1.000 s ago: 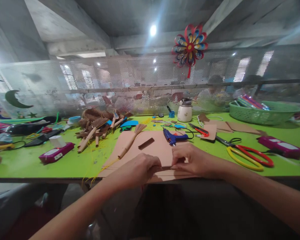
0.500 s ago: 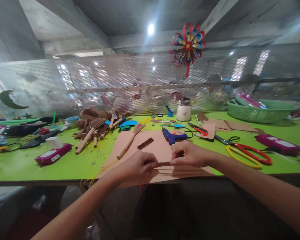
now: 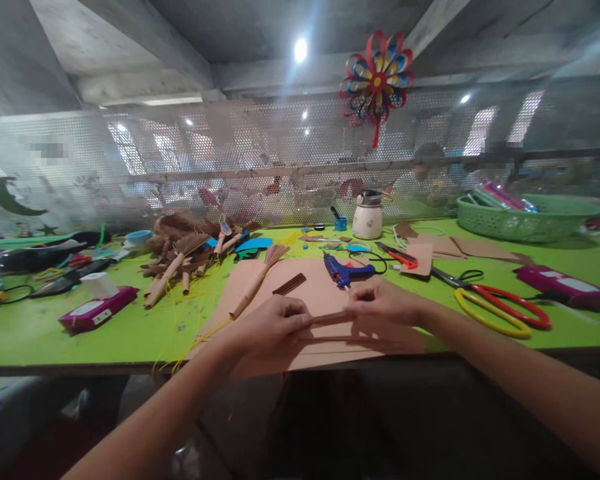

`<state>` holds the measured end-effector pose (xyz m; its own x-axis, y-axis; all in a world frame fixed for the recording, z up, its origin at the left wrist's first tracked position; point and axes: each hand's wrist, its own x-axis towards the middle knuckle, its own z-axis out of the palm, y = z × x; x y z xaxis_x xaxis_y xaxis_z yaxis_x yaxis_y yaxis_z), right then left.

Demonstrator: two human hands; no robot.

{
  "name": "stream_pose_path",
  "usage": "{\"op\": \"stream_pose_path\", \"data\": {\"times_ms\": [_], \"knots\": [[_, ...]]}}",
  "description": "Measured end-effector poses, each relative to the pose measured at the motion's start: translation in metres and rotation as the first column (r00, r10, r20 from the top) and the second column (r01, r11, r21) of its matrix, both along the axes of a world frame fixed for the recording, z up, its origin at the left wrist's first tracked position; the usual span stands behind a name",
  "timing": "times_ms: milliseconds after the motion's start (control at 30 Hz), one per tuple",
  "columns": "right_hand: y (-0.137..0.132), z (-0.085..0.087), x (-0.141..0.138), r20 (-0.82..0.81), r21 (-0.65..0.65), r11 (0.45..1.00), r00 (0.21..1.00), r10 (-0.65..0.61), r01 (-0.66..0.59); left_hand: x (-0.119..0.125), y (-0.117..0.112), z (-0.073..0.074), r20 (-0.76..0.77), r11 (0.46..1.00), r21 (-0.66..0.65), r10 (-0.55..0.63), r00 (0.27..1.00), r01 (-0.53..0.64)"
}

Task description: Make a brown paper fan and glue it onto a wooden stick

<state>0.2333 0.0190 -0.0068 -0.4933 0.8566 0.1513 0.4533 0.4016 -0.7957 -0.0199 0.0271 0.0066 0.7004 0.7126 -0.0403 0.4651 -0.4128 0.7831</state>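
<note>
A narrow brown paper strip [image 3: 330,317] is held between my two hands just above a stack of tan paper sheets [image 3: 310,293] on the green table [image 3: 145,327]. My left hand [image 3: 270,323] is closed on the strip's left end. My right hand [image 3: 383,300] pinches its right end. A small paper broom [image 3: 255,283] and a dark brown fringed piece [image 3: 289,285] lie on the sheets behind my hands. A blue glue gun [image 3: 345,272] rests just beyond my right hand.
Red and yellow scissors [image 3: 495,307] lie at right, with magenta boxes [image 3: 563,285] [image 3: 93,310] at both sides. A pile of paper brooms [image 3: 180,253] sits at back left. A white jar [image 3: 367,217], a green basket [image 3: 525,223] and a mesh screen stand behind.
Both hands have lifted slightly off the sheets and moved a little apart, so the brown strip now shows stretched between them. The camera view tilted a little.
</note>
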Motion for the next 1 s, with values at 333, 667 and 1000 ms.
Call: {"op": "stream_pose_path", "data": {"times_ms": [333, 667, 1000], "knots": [[-0.024, -0.004, -0.018, -0.501, -0.011, 0.998, 0.864, 0.050, -0.064, 0.016, -0.017, -0.008, 0.434, 0.871, -0.486, 0.169, 0.885, 0.072], [-0.042, 0.000, -0.036, -0.540, 0.097, 0.994, 0.837, 0.090, -0.044, 0.029, -0.038, -0.013, 0.652, 0.770, -0.584, 0.256, 0.714, 0.257], [-0.049, 0.003, -0.045, -0.677, 0.060, 0.990, 0.724, 0.137, -0.131, 0.048, -0.059, -0.032, 0.745, 0.701, -0.553, 0.173, 0.644, 0.451]]}}
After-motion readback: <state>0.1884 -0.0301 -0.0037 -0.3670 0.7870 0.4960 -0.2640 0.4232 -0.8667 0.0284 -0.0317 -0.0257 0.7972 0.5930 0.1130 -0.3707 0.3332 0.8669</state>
